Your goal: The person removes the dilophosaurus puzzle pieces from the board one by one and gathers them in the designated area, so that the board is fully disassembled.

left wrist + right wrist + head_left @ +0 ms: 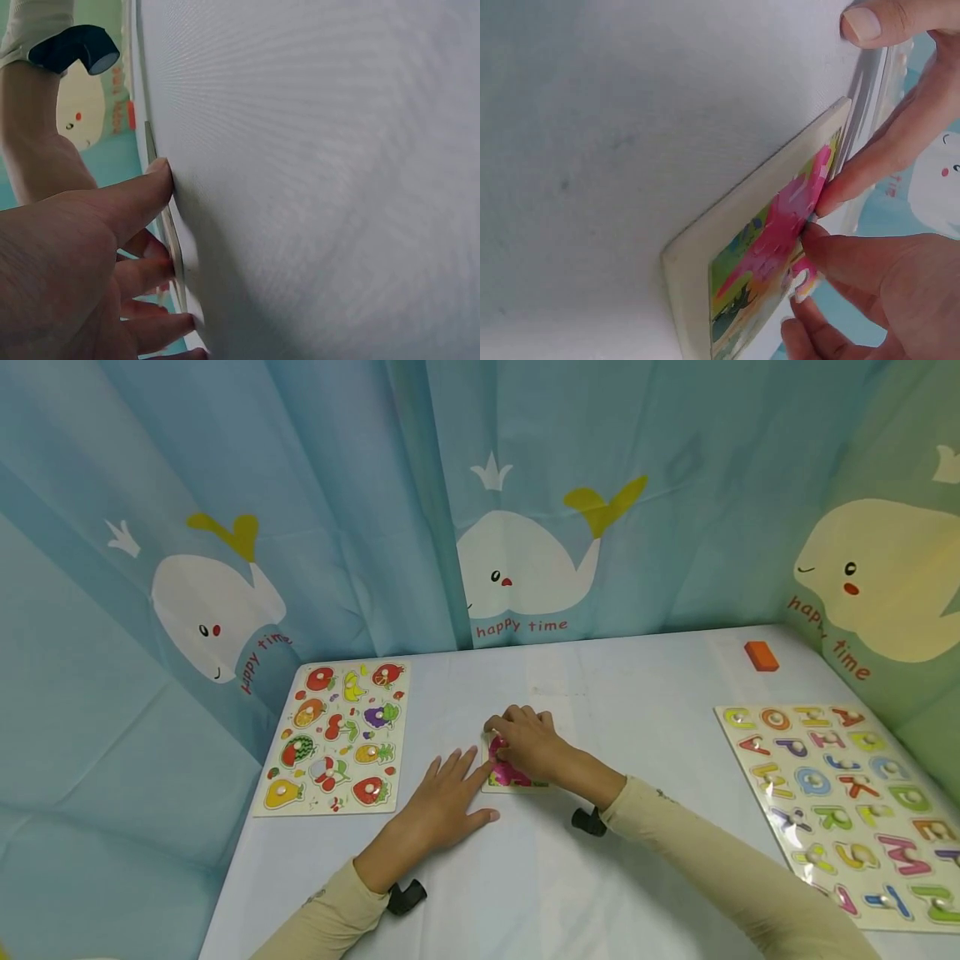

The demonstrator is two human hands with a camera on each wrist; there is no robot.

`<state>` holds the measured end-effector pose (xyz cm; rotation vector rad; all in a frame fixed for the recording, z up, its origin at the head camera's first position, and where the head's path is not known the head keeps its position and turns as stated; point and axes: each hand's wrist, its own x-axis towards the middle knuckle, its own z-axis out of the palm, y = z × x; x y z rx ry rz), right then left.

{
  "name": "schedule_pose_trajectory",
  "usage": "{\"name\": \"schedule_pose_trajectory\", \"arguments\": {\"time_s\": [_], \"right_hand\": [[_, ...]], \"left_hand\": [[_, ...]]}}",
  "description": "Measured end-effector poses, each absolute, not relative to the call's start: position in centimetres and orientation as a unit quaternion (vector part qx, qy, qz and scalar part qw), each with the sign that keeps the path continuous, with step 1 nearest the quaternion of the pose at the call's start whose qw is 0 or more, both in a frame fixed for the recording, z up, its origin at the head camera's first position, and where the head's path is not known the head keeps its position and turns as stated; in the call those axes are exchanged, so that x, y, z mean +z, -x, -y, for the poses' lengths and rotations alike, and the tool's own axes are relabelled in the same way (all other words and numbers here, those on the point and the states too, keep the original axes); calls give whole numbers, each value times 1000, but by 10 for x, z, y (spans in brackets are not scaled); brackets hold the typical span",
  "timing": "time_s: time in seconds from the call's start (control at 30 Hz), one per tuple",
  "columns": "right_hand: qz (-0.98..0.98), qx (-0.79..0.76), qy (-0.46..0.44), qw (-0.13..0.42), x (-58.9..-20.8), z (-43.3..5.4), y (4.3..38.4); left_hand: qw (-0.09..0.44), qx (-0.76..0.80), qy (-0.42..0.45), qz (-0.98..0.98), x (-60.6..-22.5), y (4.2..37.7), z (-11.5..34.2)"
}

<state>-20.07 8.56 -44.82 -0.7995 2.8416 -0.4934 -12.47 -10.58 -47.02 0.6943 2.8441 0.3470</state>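
Note:
A small jigsaw puzzle with a pink picture and a pale wooden border (694,277) lies flat on the white table. My right hand (528,745) is over it and pinches a small pink puzzle piece (804,277) between thumb and fingers, close over the picture. Under that hand, part of the puzzle (510,775) is hidden in the head view. To the left, my left hand (442,806) rests with fingers spread, its index fingertip right at the puzzle's left side. In the left wrist view, the left thumb (146,187) stretches along the tabletop.
A fruit peg board (337,739) lies at the left of the table. On the right is a letter peg board (840,810), with an orange block (761,656) behind it. A blue whale-print curtain (375,527) hangs behind the table. Each wrist wears a black camera mount (407,897).

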Motion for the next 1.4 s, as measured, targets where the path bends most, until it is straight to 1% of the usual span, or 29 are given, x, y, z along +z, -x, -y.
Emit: {"name": "schedule_pose_trajectory", "arguments": {"time_s": [0.2,0.27,0.4,0.53,0.6,0.77,1.07,1.23,1.4], "right_hand": [[-936,-193,292,34,-454,-90,202],[-926,-219,305,31,-455,-92,203],[-899,-287,328,49,-451,-98,210],[-889,-331,309,71,-441,-112,222],[-891,-340,292,70,-435,-122,228],[-894,-353,269,64,-428,-159,242],[-911,-335,223,85,-428,-225,253],[-916,-322,217,100,-434,-245,253],[-918,-324,201,110,-437,-252,256]], "left_hand": [[97,115,-232,-961,-470,125,105],[99,115,-232,-961,-470,125,105],[99,116,-232,-961,-470,125,105],[100,118,-233,-960,-470,125,105],[101,118,-233,-960,-470,125,105],[107,123,-227,-960,-470,124,105],[110,141,-224,-958,-470,123,105],[111,144,-226,-957,-469,123,105],[114,146,-225,-957,-469,123,105]]}}
